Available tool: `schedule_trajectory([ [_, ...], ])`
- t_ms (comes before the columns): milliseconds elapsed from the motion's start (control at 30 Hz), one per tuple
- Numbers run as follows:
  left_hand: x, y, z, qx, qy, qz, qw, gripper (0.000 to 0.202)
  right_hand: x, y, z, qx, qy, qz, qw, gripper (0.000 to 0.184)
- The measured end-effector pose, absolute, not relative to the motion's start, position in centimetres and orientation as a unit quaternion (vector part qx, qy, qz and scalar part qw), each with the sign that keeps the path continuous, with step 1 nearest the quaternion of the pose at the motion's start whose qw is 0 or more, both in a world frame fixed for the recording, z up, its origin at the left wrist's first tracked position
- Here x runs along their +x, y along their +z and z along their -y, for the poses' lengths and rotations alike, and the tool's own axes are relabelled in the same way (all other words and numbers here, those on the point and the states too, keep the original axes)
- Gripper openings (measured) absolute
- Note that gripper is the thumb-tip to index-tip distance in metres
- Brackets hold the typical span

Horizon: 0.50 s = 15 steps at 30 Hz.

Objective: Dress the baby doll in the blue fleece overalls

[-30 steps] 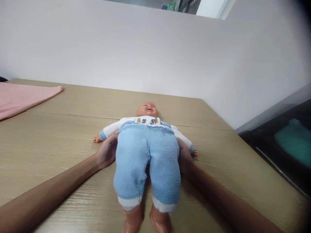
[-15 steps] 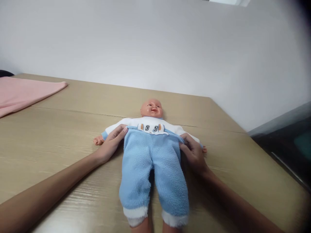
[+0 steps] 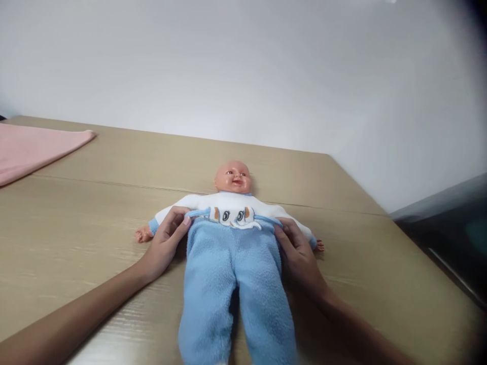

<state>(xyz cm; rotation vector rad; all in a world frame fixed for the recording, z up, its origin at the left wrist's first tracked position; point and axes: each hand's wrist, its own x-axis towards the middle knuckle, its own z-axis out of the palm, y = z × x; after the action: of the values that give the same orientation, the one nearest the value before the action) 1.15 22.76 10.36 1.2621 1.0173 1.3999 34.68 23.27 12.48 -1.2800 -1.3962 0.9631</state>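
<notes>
Blue fleece pants (image 3: 209, 274) are clothing a doll (image 3: 234, 199), which is lying face up on the table (image 3: 95, 243), between the person's arms. At the waistband (image 3: 198, 213), the left hand (image 3: 164, 244) is pinching one side, thumb and fingers together on the cloth; the right hand (image 3: 302, 253) is likewise gripping the opposite side. The doll's long axis is running away from the person, head pointing towards the wall (image 3: 213, 71), legs extending towards the near edge of view.
</notes>
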Motion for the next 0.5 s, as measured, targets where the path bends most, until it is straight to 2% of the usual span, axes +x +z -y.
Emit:
schedule_trajectory([
  [133, 1.3, 10.4, -22.4, 0.535, 0.580, -0.419, 0.449, 0.029, 34.5, 15.2, -23.3, -0.534, 0.300, 0.632, 0.475, 0.038],
  [233, 1.4, 10.6, -22.2, 0.564, 0.604, -0.399, 0.396, 0.020, 32.9, 19.2, -24.9, -0.472, 0.247, 0.714, 0.455, 0.034],
  [300, 1.5, 10.7, -22.0, 0.586, 0.619, -0.384, 0.355, 0.014, 30.7, 21.8, -27.0, -0.399, 0.202, 0.804, 0.391, 0.023],
  [367, 1.4, 10.9, -21.8, 0.605, 0.622, -0.378, 0.322, 0.010, 27.6, 23.5, -29.8, -0.322, 0.189, 0.872, 0.317, 0.022],
  [500, 1.3, 10.9, -21.4, 0.638, 0.612, -0.396, 0.248, 0.006, 20.5, 23.8, -35.5, -0.219, 0.215, 0.949, 0.066, 0.024],
])
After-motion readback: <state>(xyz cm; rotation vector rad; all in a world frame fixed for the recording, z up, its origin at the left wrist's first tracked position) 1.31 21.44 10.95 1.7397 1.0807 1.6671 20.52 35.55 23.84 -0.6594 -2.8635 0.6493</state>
